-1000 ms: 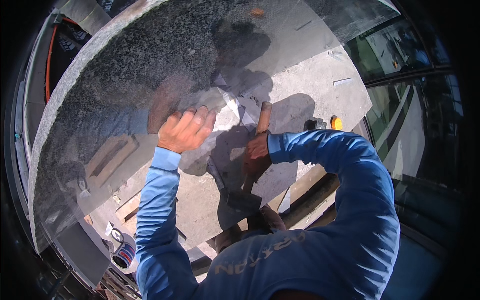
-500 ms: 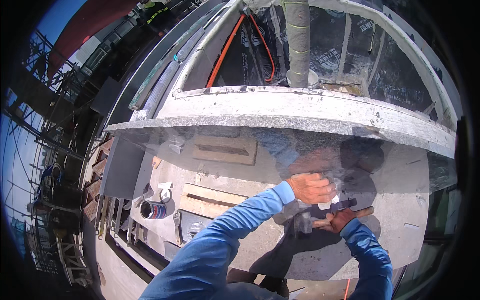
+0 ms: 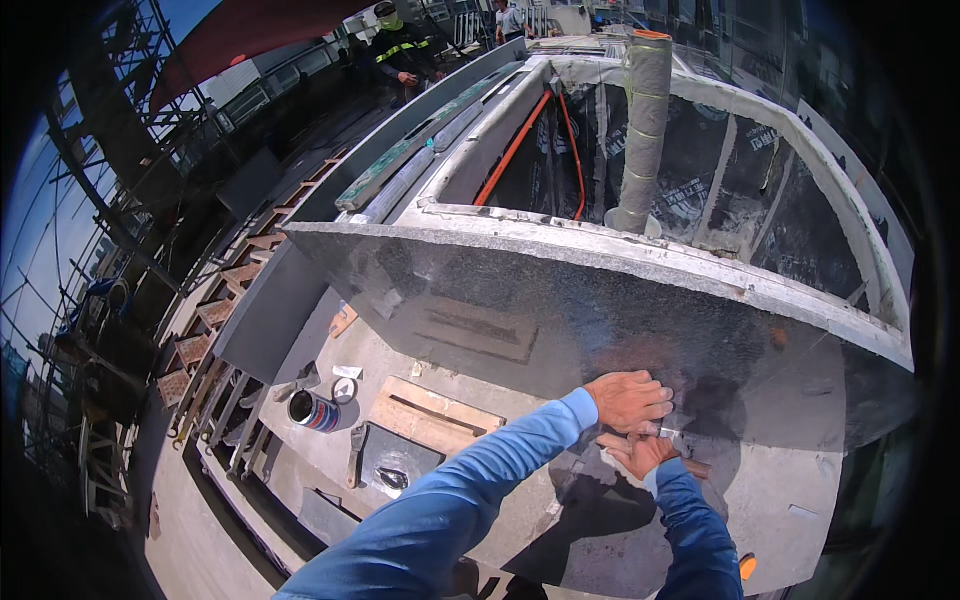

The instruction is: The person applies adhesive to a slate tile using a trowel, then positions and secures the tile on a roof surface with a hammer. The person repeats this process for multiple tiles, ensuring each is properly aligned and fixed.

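Note:
Close against the face of the upright grey stone slab [image 3: 455,290], my left hand [image 3: 630,400] has its fingers curled together; what they hold is hidden. Just below it, almost touching, my right hand [image 3: 643,456] is closed around the wooden handle of a hammer [image 3: 695,468]. Part of the handle shows to the right of the hand, but the hammer's head cannot be made out clearly. Both hands are over the pale flat slab [image 3: 770,520], at the foot of the upright one.
To the left are an open can [image 3: 312,411], a roll of tape [image 3: 344,390], a slotted wooden board [image 3: 432,413], a brush [image 3: 356,457] and a dark plate [image 3: 400,462]. A wrapped column [image 3: 646,130] rises behind the slab. A person in a reflective vest [image 3: 402,48] is at the far left.
My view has tilted up and shifted. My right hand has come nearer my left, and the hammer lies at a different angle; its head, visible before at the left, is no longer clear.

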`<state>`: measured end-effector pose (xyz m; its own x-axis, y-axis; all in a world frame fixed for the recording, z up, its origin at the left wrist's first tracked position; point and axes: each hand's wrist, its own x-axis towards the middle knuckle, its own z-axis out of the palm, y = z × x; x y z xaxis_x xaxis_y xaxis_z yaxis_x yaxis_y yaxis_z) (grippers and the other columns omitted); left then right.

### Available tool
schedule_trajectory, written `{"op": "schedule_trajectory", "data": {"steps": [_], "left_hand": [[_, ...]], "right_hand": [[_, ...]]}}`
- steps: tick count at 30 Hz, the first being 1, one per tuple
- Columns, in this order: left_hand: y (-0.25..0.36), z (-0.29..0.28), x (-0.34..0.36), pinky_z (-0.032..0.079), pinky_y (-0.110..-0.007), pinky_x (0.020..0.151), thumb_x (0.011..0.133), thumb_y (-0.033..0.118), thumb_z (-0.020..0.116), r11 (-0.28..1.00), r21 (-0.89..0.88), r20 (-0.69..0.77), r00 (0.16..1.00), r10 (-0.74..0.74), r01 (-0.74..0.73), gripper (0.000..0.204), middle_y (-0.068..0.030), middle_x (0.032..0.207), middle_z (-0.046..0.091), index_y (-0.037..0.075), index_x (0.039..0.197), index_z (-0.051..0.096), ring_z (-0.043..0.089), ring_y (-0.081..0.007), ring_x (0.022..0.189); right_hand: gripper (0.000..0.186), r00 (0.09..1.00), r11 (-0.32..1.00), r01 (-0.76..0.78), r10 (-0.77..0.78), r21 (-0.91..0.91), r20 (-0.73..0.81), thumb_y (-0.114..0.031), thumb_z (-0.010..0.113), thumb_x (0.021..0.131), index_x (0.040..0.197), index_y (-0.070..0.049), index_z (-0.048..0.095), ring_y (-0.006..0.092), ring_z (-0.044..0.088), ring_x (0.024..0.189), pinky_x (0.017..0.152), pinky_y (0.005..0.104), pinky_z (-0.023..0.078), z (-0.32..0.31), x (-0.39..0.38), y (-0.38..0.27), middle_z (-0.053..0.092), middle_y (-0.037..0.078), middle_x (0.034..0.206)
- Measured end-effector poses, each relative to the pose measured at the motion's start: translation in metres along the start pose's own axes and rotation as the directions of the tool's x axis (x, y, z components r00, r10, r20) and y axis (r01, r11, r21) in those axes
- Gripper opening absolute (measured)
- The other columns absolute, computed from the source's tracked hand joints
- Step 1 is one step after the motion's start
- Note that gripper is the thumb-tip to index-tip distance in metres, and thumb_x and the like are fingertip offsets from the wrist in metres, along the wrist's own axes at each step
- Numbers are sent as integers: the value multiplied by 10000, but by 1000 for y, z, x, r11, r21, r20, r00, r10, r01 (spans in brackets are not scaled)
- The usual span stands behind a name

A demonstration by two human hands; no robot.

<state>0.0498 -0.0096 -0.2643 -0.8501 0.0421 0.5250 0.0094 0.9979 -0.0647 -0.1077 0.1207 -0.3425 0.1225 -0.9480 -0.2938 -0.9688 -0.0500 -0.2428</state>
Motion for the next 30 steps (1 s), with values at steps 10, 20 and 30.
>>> {"op": "schedule_trajectory", "data": {"steps": [10, 20, 30], "left_hand": [[37, -151, -65, 456, -464, 949, 924, 351, 670, 918, -244, -46, 942, -332, 312, 447, -172, 1170, 581, 15, 1211, 600, 561, -365, 1050], [248, -251, -395, 482, -473, 931, 827, 331, 742, 706, -463, -46, 781, -623, 536, 533, -189, 1165, 610, 18, 1244, 630, 592, -364, 1016], [318, -363, -576, 490, -448, 712, 897, 227, 680, 369, -332, -90, 360, -929, 868, 326, -184, 989, 649, 13, 1138, 624, 607, -327, 773]], "right_hand": [[656, 938, 916, 347, -341, -203, 68, -716, 557, 891, 1147, -127, 685, 363, 727, 954, 851, 446, 548, -49, 26, -95, 750, 177, 962], [640, 902, 922, -384, 386, 52, -194, -680, 590, 900, 1013, -58, 692, 437, 700, 966, 856, 508, 534, 7, -19, -207, 733, 238, 963], [691, 580, 572, -768, 812, 287, -68, -681, 657, 859, 1127, -49, 729, 435, 668, 1110, 930, 491, 539, 119, -73, -189, 730, 238, 1097]]}}
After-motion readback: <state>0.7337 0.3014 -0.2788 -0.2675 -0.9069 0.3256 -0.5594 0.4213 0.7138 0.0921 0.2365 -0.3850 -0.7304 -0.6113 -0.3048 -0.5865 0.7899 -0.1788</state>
